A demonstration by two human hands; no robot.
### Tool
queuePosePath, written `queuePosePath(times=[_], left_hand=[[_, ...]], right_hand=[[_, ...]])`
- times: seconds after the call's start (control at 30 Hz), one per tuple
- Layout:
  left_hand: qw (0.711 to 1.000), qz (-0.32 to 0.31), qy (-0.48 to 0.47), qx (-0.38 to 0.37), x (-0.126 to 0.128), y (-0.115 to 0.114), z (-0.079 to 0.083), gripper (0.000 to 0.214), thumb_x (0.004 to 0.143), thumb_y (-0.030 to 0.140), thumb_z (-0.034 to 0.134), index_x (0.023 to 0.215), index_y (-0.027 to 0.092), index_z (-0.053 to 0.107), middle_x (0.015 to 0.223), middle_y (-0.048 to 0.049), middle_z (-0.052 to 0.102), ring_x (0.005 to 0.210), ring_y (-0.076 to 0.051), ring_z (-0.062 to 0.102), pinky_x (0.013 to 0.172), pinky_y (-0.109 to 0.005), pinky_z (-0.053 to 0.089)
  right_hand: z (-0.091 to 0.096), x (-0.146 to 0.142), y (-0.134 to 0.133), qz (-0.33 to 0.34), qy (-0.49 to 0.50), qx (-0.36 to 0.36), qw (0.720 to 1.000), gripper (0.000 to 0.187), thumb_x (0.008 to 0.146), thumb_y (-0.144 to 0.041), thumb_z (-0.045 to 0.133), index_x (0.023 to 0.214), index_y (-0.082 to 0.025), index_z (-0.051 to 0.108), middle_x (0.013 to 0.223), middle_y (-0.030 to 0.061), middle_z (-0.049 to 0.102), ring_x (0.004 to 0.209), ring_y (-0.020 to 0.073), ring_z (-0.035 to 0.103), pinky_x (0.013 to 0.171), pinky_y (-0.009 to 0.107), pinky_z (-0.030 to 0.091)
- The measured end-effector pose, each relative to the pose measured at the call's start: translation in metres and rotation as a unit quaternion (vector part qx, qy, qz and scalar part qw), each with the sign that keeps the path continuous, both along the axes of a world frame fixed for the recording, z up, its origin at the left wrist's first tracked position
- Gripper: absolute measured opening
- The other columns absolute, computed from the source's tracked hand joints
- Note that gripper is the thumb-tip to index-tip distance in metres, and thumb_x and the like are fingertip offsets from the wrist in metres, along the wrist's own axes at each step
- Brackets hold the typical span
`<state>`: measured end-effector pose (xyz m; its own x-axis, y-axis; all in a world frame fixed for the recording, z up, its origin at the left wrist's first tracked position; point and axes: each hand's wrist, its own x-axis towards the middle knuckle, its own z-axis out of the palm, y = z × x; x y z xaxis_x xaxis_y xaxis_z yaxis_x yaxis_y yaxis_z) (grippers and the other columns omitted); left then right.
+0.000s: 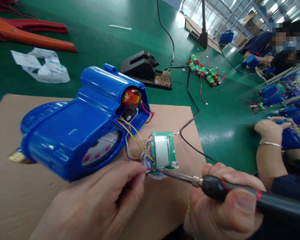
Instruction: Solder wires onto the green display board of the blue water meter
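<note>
My right hand (pixel 230 203) is wrapped round a soldering iron (pixel 215 186), whose tip touches the lower edge of a small green circuit board (pixel 173 150) with a grey display. Between the thumb and forefinger of my left hand (pixel 102 200) are thin red and black wires (pixel 149 170), pinched just left of the iron's tip. Yellow and other coloured wires (pixel 133 135) run from the board into a blue water meter housing (pixel 90 116). The housing lies tilted beside my left hand, its round dial partly showing. Inside its open end sits a wrapped battery (pixel 131 98).
Cardboard (pixel 175 213) lies under the work on a green table. Behind stands a black soldering iron stand (pixel 140 66) with a sponge; a black cable (pixel 190 123) trails past. Green battery packs (pixel 206 71), orange-handled pliers (pixel 35 33) and backing paper (pixel 45 66) lie around. Co-workers' hands (pixel 270 140) hold blue housings at right.
</note>
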<state>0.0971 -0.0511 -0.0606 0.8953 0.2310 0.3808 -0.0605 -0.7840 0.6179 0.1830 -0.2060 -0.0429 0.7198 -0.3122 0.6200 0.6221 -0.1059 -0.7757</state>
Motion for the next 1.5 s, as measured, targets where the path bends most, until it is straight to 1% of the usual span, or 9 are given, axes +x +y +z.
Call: queuePosePath(times=[0.13, 0.3, 0.57, 0.93, 1.07, 1.23, 1.3, 1.4, 1.5], left_hand=[[0.999, -0.02, 0.021, 0.02, 0.0, 0.001, 0.005, 0.008, 0.095, 0.023, 0.054, 0.099, 0.027, 0.06, 0.088, 0.0064, 0.07, 0.07, -0.012, 0.068, 0.06, -0.027, 0.051], [1.0, -0.008, 0.013, 0.024, -0.003, 0.001, 0.002, 0.008, 0.095, 0.022, 0.054, 0.099, 0.027, 0.059, 0.087, 0.0063, 0.07, 0.069, -0.013, 0.068, 0.062, -0.027, 0.052], [0.999, -0.017, 0.018, 0.027, -0.001, 0.0, 0.004, 0.008, 0.096, 0.025, 0.051, 0.1, 0.027, 0.058, 0.086, 0.0062, 0.07, 0.068, -0.013, 0.069, 0.056, -0.027, 0.051], [1.0, -0.011, 0.002, -0.015, -0.003, -0.003, -0.002, 0.009, 0.097, 0.025, 0.051, 0.102, 0.028, 0.059, 0.09, 0.0073, 0.068, 0.074, -0.009, 0.066, 0.072, -0.024, 0.048], [1.0, -0.006, -0.004, -0.015, -0.002, -0.004, -0.003, 0.01, 0.098, 0.028, 0.05, 0.102, 0.028, 0.059, 0.09, 0.0073, 0.067, 0.073, -0.009, 0.066, 0.069, -0.023, 0.049], [1.0, -0.004, -0.02, -0.013, -0.002, -0.005, -0.008, 0.01, 0.097, 0.025, 0.051, 0.102, 0.027, 0.058, 0.089, 0.0063, 0.066, 0.07, -0.009, 0.065, 0.071, -0.021, 0.051], [1.0, 0.0, -0.015, -0.006, -0.004, -0.005, -0.009, 0.01, 0.097, 0.025, 0.05, 0.102, 0.026, 0.058, 0.089, 0.0055, 0.066, 0.071, -0.009, 0.065, 0.072, -0.021, 0.053], [1.0, -0.003, -0.004, -0.002, -0.006, -0.006, -0.008, 0.01, 0.097, 0.026, 0.051, 0.103, 0.026, 0.059, 0.09, 0.0054, 0.067, 0.072, -0.009, 0.067, 0.067, -0.022, 0.057], [0.999, 0.009, -0.01, -0.032, -0.003, -0.007, -0.003, 0.018, 0.099, 0.031, 0.046, 0.097, 0.022, 0.061, 0.088, 0.0082, 0.067, 0.07, -0.009, 0.068, 0.06, -0.025, 0.059]], right_hand=[[0.003, 0.0, 0.002, 0.006, 0.006, 0.002, 1.0, 0.013, 0.085, -0.027, 0.059, 0.082, -0.015, 0.057, 0.064, -0.0043, 0.052, 0.049, 0.0103, 0.047, 0.052, 0.03, 0.036], [0.003, 0.0, 0.002, 0.006, 0.014, -0.01, 1.0, 0.013, 0.085, -0.028, 0.059, 0.082, -0.016, 0.057, 0.065, -0.0047, 0.052, 0.05, 0.0098, 0.047, 0.052, 0.03, 0.037], [0.001, 0.0, 0.001, 0.016, 0.003, 0.001, 1.0, 0.012, 0.084, -0.026, 0.058, 0.083, -0.015, 0.056, 0.067, -0.0041, 0.053, 0.05, 0.0091, 0.046, 0.049, 0.029, 0.034], [0.002, 0.001, -0.001, 0.028, -0.004, -0.007, 1.0, 0.016, 0.085, -0.032, 0.061, 0.083, -0.017, 0.056, 0.063, -0.006, 0.05, 0.047, 0.0084, 0.044, 0.049, 0.028, 0.034], [0.0, 0.0, -0.002, 0.024, 0.003, 0.002, 1.0, 0.017, 0.083, -0.032, 0.063, 0.082, -0.017, 0.057, 0.066, -0.0054, 0.053, 0.049, 0.0095, 0.047, 0.05, 0.029, 0.035], [0.0, 0.001, -0.001, 0.0, 0.01, 0.003, 1.0, 0.009, 0.082, -0.029, 0.058, 0.079, -0.021, 0.06, 0.062, -0.0053, 0.052, 0.046, 0.0097, 0.044, 0.047, 0.032, 0.033], [0.0, 0.001, -0.001, 0.013, 0.012, -0.007, 1.0, 0.009, 0.082, -0.029, 0.059, 0.079, -0.02, 0.059, 0.061, -0.0057, 0.051, 0.046, 0.0095, 0.044, 0.047, 0.031, 0.033], [0.001, 0.0, -0.002, 0.046, -0.002, -0.019, 0.999, 0.014, 0.083, -0.03, 0.06, 0.081, -0.017, 0.056, 0.061, -0.0057, 0.05, 0.046, 0.0089, 0.043, 0.046, 0.028, 0.034], [0.001, 0.0, -0.004, 0.039, -0.001, -0.023, 0.999, 0.015, 0.085, -0.032, 0.059, 0.082, -0.017, 0.055, 0.061, -0.0058, 0.048, 0.048, 0.0096, 0.044, 0.05, 0.028, 0.036]])
